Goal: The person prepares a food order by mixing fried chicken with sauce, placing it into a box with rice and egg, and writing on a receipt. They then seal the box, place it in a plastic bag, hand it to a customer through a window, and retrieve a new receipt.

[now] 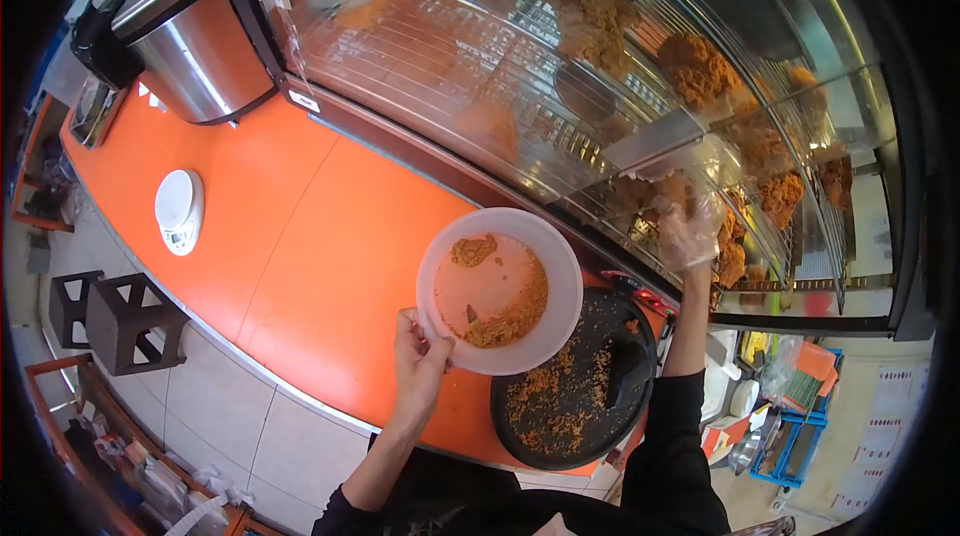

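My left hand [422, 358] grips the rim of a translucent plastic tub [490, 281], its thumb on the near left side. Brown crumbs and a piece of fried food lie inside the tub. My right hand [692, 226], in a clear plastic glove, reaches into the glass display cabinet [450, 161] among fried chicken pieces [780, 201] on wire racks. Its fingers are blurred behind glass and glare, so what they hold cannot be made out. Below the tub, partly under it, a round black pan [575, 386] holds scattered crumbs.
On the orange counter [300, 236] stand a white kitchen scale [178, 211] and a large steel pot [200, 56] at the back left. Dark stools [130, 321] stand on the tiled floor. A blue crate [790, 446] is at the lower right.
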### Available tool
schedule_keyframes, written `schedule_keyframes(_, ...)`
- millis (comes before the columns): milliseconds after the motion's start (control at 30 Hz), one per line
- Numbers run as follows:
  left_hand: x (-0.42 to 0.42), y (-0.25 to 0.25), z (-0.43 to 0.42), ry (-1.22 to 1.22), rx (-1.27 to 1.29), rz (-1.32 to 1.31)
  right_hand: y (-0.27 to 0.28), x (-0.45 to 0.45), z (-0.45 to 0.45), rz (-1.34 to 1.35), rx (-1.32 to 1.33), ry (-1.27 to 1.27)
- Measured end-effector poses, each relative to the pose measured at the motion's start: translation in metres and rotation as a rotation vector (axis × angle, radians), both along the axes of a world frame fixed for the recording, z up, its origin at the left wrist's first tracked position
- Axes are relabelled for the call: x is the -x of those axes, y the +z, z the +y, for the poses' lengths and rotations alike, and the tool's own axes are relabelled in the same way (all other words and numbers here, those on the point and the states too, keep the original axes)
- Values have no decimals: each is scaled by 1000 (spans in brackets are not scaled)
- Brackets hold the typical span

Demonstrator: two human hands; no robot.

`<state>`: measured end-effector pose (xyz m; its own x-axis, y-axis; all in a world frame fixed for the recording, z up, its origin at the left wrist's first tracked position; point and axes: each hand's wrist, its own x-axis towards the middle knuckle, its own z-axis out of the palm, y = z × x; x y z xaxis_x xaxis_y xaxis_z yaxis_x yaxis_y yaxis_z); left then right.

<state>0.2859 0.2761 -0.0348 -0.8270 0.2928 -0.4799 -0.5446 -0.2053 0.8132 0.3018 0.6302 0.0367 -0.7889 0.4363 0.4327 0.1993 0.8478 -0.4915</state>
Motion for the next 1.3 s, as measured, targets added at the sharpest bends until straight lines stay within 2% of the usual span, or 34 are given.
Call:
schedule_keyframes(133, -8, -3, -2, -70, -46, 6, -1, -23, -30, 161, -141, -90)
schedule_keyframes(233, -17, 0, -1, -67, -53, 47, 2, -49, -100, 727, 391, -272)
schedule_keyframes(267, -22, 1, -2, -63, -54, 68, 0, -70, -117, 661, 407, -53)
schedule_keyframes(333, -31, 7, -4, -97, -52, 131, 7, -92, -152, 297, 205, 181)
schedule_keyframes(367, -36, 12, -4, -136, -56, 176, 25, -98, -177, 0, -5, 192)
schedule_keyframes(400, -45, 18, -7, -179, -62, 226, 39, -102, -198, -144, -188, 41)
schedule_keyframes(500, -77, 32, -17, -202, -122, 304, 27, -148, -187, 69, 407, -289)
schedule_keyframes(567, -106, 47, -26, -253, -114, 372, 30, -182, -191, -130, 396, -290)
schedule_keyframes(600, -124, 55, -32, -292, -109, 402, 6, -218, -192, -136, 224, -238)
schedule_keyframes(667, -144, 101, -60, -466, 8, 377, 5, -288, -198, -118, 248, -200)
schedule_keyframes(700, -152, 115, -74, -551, 73, 363, 21, -327, -206, -90, 452, -204)
schedule_keyframes(767, -172, 109, -90, -332, 87, 592, 28, -386, -210, -42, 629, -313)
schedule_keyframes(833, -204, 116, -75, -60, -17, 450, 12, -448, -208, -28, 590, -481)
schedule_keyframes(867, -228, 118, -64, -61, -42, 443, 1, -484, -214, -28, 578, -535)
schedule_keyframes(967, -274, 131, -28, -94, -157, 511, -32, -560, -241, 20, 543, -467)
schedule_keyframes(1000, -285, 132, -24, -106, -204, 524, 2, -595, -243, -52, 913, -526)
schedule_keyframes(1067, -318, 132, -10, -140, -295, 471, -1, -639, -244, -31, 626, -745)
schedule_keyframes(1133, -358, 142, 17, -279, -333, 463, -37, -654, -256, 2, 405, -999)
schedule_keyframes(1233, -392, 153, 52, -403, -373, 515, -51, -720, -275, -258, 297, -795)
schedule_keyframes(1267, -396, 151, 60, -415, -373, 519, -15, -742, -267, -81, 566, -766)
schedule_keyframes(1300, -402, 149, 71, -417, -372, 512, -8, -748, -252, -46, 522, -853)
